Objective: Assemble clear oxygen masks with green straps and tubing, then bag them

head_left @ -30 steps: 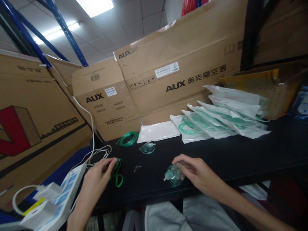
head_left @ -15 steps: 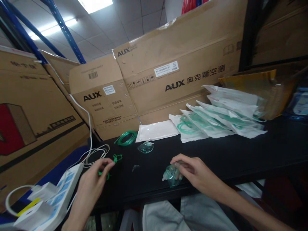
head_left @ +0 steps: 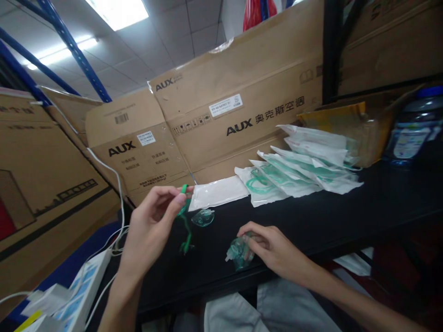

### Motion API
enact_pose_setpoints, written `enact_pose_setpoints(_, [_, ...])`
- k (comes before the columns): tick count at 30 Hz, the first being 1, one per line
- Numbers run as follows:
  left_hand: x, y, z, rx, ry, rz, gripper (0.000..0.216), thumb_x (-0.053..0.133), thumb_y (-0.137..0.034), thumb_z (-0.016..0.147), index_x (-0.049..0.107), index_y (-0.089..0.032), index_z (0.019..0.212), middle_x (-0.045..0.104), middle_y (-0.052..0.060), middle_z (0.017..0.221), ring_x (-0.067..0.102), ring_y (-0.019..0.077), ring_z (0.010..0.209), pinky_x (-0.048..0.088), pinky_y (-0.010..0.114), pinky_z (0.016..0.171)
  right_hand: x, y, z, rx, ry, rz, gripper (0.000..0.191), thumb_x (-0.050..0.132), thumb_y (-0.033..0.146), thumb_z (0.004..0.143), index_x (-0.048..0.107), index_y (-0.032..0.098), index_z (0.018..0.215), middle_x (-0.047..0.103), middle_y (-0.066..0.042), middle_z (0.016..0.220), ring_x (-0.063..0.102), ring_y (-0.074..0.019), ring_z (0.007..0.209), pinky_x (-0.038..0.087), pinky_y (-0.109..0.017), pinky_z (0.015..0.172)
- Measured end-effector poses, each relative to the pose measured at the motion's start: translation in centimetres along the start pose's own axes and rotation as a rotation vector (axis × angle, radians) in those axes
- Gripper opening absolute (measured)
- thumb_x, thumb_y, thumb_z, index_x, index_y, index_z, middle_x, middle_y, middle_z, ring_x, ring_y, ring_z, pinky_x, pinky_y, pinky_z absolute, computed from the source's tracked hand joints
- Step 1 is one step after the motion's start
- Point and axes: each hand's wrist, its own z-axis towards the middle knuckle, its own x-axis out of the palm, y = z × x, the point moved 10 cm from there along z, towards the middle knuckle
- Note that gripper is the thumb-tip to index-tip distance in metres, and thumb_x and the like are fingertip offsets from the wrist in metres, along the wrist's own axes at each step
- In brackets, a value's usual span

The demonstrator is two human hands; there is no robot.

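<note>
My left hand [head_left: 150, 226] is raised over the left part of the black table, thumb and fingers pinching one end of a green elastic strap [head_left: 188, 236]. The strap dangles below the fingers, its lower end bunched and blurred near the tabletop. At the table's front edge, my right hand [head_left: 272, 242] grips a clear greenish face mask [head_left: 238, 253] with a pale connector pointing left. Between the hands and farther back lies a small clear oval piece [head_left: 203, 217] with a white tip. Coiled green tubing [head_left: 182, 210] is mostly hidden behind my left hand.
A flat white packet [head_left: 218, 192] lies at the back, beside a row of white pouches [head_left: 266, 188] with green tubing inside. Cardboard [head_left: 207, 138] walls the table's rear. On the left are a power strip [head_left: 85, 286] and white cables; at far right, a blue-capped bottle [head_left: 410, 133].
My left hand has lifted the green strap off the table and moved it up and to the right. My right hand keeps its grip on the mask. The view has shifted slightly.
</note>
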Motion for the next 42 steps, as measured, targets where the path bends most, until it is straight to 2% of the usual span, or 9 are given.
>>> enact_pose_setpoints(5, [6.9,2.7,-1.9,-0.106,0.333,-0.056,0.022,0.065,-0.041,0.094,0.063,-0.019,0.092,0.075,0.004,0.094,0.073,0.0219,0.098,0.054,0.030,0.087,-0.1,0.3,-0.1,-0.016,-0.024,0.006,0.016,0.052,0.032,0.099,0.063,0.019,0.102,0.071,-0.002,0.080,0.071,-0.0167,0.070,0.055,-0.024,0.063])
enact_pose_setpoints(10, [10.1,6.6,-3.5,-0.219,0.462,-0.164,0.030,0.064,-0.043,0.093,0.059,-0.019,0.111,0.075,0.003,0.079,0.070,0.0177,0.070,0.054,0.028,0.070,-0.3,0.0,0.1,0.009,-0.045,0.064,0.021,0.054,0.040,0.098,0.060,0.020,0.095,0.069,0.000,0.075,0.069,-0.0158,0.062,0.054,-0.024,0.056])
enact_pose_setpoints(16, [10.7,9.6,-4.3,-0.335,0.535,-0.225,0.042,0.062,-0.051,0.093,0.059,-0.017,0.118,0.069,-0.001,0.069,0.059,0.0123,0.052,0.046,0.022,0.053,0.1,-0.6,0.5,0.158,0.002,0.481,0.034,0.058,0.054,0.092,0.044,0.023,0.099,0.076,-0.006,0.098,0.071,-0.0172,0.052,0.054,-0.025,0.042])
enact_pose_setpoints(19, [10.3,10.3,-4.6,-0.332,0.566,-0.176,0.045,0.053,-0.053,0.098,0.063,-0.017,0.122,0.075,0.005,0.079,0.062,0.0141,0.059,0.045,0.022,0.053,-0.3,-0.7,0.6,0.194,-0.052,0.577,0.037,0.063,0.052,0.088,0.044,0.023,0.102,0.076,-0.007,0.097,0.071,-0.0188,0.052,0.055,-0.028,0.045])
enact_pose_setpoints(23, [8.3,11.1,-4.4,-0.269,0.442,-0.006,0.041,0.052,-0.051,0.099,0.071,-0.019,0.116,0.078,0.006,0.092,0.061,0.0146,0.061,0.044,0.023,0.054,-2.2,-1.4,0.7,0.198,-0.221,0.716,0.036,0.066,0.044,0.086,0.052,0.020,0.109,0.076,-0.011,0.099,0.074,-0.0211,0.064,0.059,-0.033,0.059])
enact_pose_setpoints(29, [8.6,10.0,-5.2,-0.203,0.430,0.110,0.032,0.055,-0.047,0.098,0.077,-0.025,0.102,0.077,0.000,0.088,0.066,0.0175,0.068,0.049,0.025,0.066,-5.4,-1.8,1.1,0.166,-0.359,0.792,0.028,0.055,0.042,0.092,0.064,0.018,0.105,0.072,-0.013,0.115,0.074,-0.0254,0.085,0.059,-0.041,0.082])
enact_pose_setpoints(34, [12.4,6.5,-4.4,-0.005,0.560,0.243,0.024,0.058,-0.039,0.098,0.077,-0.025,0.100,0.074,0.001,0.091,0.067,0.0193,0.079,0.047,0.027,0.073,-7.4,-1.5,0.9,0.090,-0.489,0.650,0.031,0.065,0.047,0.090,0.063,0.020,0.104,0.071,-0.009,0.113,0.073,-0.0234,0.082,0.059,-0.039,0.082])
enact_pose_setpoints(39, [16.9,5.6,-3.4,0.131,0.758,0.368,0.033,0.075,-0.043,0.086,0.073,-0.023,0.112,0.069,0.004,0.107,0.066,0.0230,0.094,0.048,0.029,0.080,-7.4,-1.7,0.7,0.065,-0.516,0.621,0.035,0.073,0.048,0.086,0.060,0.020,0.102,0.071,-0.007,0.107,0.073,-0.0232,0.082,0.060,-0.038,0.077])
enact_pose_setpoints(42, [18.3,5.3,-3.4,0.238,0.893,0.385,0.016,0.073,-0.029,0.090,0.072,-0.022,0.104,0.067,0.003,0.106,0.065,0.0214,0.097,0.047,0.028,0.084,-7.6,-1.7,0.6,0.057,-0.527,0.624,0.036,0.073,0.049,0.086,0.059,0.020,0.101,0.070,-0.006,0.107,0.072,-0.0214,0.078,0.060,-0.037,0.075])
